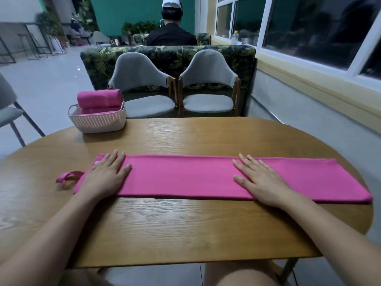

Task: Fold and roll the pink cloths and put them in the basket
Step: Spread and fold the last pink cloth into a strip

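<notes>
A pink cloth (181, 176), folded into a long narrow strip, lies flat across the wooden table (185, 230). My left hand (107, 174) presses flat on its left end, fingers straight. My right hand (257, 180) lies flat on the strip right of its middle, fingers spread. A pink loop (68, 176) sticks out from the strip's left end. At the table's far left stands a cream basket (99, 120) with rolled pink cloths (100, 98) in it.
Two grey chairs (144, 93) stand beyond the table's far edge, with a patterned sofa back behind them. A person sits further back, facing away. A wall with windows runs along the right. Another chair (10, 112) stands at the left.
</notes>
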Action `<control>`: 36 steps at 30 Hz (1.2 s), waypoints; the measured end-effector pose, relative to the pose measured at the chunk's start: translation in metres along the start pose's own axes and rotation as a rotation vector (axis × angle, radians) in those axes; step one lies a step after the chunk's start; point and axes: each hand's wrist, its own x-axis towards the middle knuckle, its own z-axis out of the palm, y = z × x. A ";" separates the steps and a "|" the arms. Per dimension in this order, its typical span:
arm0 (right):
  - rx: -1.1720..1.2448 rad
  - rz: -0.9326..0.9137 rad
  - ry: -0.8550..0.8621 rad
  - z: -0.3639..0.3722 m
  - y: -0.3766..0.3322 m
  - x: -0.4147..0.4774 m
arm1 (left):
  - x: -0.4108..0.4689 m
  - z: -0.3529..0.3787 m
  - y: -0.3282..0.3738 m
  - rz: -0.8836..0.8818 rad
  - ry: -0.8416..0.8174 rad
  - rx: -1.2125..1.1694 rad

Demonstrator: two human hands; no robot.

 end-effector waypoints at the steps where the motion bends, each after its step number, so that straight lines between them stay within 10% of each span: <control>1: -0.012 -0.037 0.012 -0.002 -0.002 0.001 | 0.000 0.000 0.001 -0.004 0.006 -0.002; 9: 0.066 -0.348 -0.113 -0.003 -0.041 0.030 | 0.008 -0.002 0.041 0.163 0.117 -0.122; 31: 0.182 0.527 0.105 0.003 -0.050 0.161 | 0.068 0.035 0.138 0.352 0.111 -0.171; 36: 0.473 0.384 0.014 -0.018 -0.077 0.180 | 0.067 0.032 0.135 0.374 0.155 -0.197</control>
